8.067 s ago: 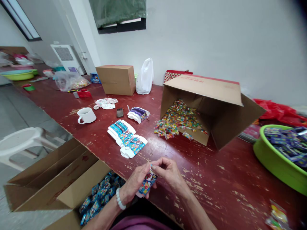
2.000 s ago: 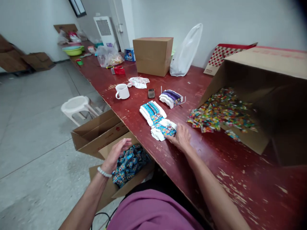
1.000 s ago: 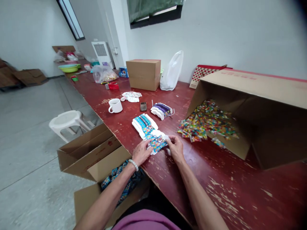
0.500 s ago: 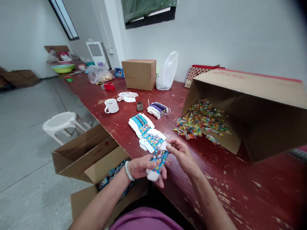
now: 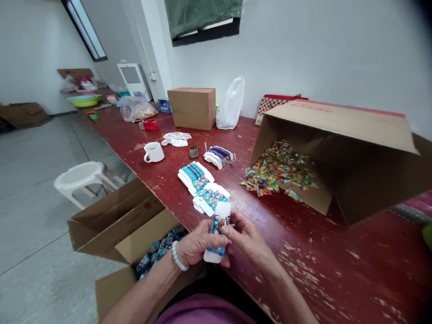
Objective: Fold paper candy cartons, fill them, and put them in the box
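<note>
A flat printed carton blank, white with blue and colourful print, is held upright over the table's near edge. My left hand grips its lower part and my right hand pinches its middle. Just beyond lies a fanned stack of the same blanks on the red-brown table. A smaller purple-printed stack lies farther back.
A big cardboard box lies on its side at right, spilling small colourful candies. An open box of blue packs stands on the floor at left beside a white stool. A white mug, closed carton and plastic bag stand behind.
My right hand took one blank off the fanned stack. Both hands drew it toward me and turned it upright above the table's edge. My left hand had come up from the floor box.
</note>
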{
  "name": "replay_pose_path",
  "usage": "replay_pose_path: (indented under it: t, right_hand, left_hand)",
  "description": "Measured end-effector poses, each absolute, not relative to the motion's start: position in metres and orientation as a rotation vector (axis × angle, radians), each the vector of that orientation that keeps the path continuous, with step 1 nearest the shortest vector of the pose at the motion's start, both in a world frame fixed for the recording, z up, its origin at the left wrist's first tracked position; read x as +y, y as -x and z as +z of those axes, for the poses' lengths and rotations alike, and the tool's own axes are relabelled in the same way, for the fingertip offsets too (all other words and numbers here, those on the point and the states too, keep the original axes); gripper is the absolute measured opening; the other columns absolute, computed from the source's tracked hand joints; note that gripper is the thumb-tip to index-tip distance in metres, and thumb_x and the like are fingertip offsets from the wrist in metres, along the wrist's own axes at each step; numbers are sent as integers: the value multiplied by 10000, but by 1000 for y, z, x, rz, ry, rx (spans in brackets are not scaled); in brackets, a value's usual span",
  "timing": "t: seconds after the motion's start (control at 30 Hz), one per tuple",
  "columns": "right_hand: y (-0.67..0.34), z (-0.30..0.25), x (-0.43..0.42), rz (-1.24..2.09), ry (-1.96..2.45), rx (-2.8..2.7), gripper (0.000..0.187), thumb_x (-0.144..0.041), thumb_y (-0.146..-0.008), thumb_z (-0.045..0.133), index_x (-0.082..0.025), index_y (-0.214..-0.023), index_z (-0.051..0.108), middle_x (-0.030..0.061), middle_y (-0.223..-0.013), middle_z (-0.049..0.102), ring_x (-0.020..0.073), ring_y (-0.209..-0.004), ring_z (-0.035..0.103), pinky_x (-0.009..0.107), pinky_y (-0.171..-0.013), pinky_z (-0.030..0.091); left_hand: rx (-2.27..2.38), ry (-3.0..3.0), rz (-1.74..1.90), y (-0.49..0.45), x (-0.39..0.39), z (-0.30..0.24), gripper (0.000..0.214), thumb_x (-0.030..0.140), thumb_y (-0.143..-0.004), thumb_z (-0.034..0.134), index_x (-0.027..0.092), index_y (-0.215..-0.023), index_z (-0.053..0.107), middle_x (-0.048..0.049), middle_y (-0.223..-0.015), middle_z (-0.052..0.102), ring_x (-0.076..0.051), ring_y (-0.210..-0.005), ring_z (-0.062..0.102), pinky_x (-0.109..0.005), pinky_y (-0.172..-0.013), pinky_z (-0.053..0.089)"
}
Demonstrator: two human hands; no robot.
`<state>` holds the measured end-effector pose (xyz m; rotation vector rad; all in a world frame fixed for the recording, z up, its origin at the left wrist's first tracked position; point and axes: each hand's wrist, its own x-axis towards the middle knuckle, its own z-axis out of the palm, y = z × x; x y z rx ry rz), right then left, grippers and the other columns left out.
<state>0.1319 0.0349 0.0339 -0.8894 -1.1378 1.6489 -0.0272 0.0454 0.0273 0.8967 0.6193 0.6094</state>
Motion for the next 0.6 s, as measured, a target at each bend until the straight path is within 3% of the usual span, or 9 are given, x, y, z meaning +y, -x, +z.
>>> replay_pose_path:
  t: [0.1,0.2,0.3,0.4,0.5,0.6]
  right_hand:
    - [-125,36,27,1726,863,-985,335,-446,-794,711,-222,-1036,654,-10,-696,629,99,-430,484,225,-411,424]
    - [-118,34,25,1742,838,-873,300,-435,-784,713,-207,-976,676,1,-697,641,106,-428,479,223,-369,402]
    - [-119,26,30,1641,887,-888,255,-402,-803,694,-184,-937,704,16,-737,669,136,-546,559,252,-502,475]
    - [-127,16,37,1388,1030,-1072,242,-407,-841,646,-177,-864,720,18,-758,679,177,-705,609,280,-662,491]
    - [-135,13,41,1204,1139,-1208,258,-415,-880,587,-190,-859,713,23,-840,700,196,-791,622,286,-714,485]
    - [-133,15,40,1239,1111,-1135,285,-400,-864,615,-228,-1090,644,27,-961,703,195,-853,639,290,-745,501]
  left_hand:
    - [691,-895,651,24,43,28,396,425,-656,812,112,-845,659,-63,-699,671,-176,-519,652,-266,-495,521]
    - [781,-897,690,19,41,28,380,416,-683,798,118,-862,645,-45,-671,655,-165,-508,630,-306,-511,547]
    - [867,-943,751,16,42,28,357,415,-706,783,117,-846,647,-20,-660,633,-132,-533,600,-281,-557,534]
    - [914,-1092,809,15,45,27,292,392,-778,724,115,-849,659,-37,-782,664,-143,-714,624,-257,-697,519]
    - [987,-1184,937,12,45,28,307,343,-802,696,144,-1027,628,-55,-946,678,-183,-871,635,-288,-788,525]
    - [1051,-1133,1060,7,40,29,578,304,-788,705,223,-1293,438,-62,-1043,672,-182,-824,662,-306,-733,553]
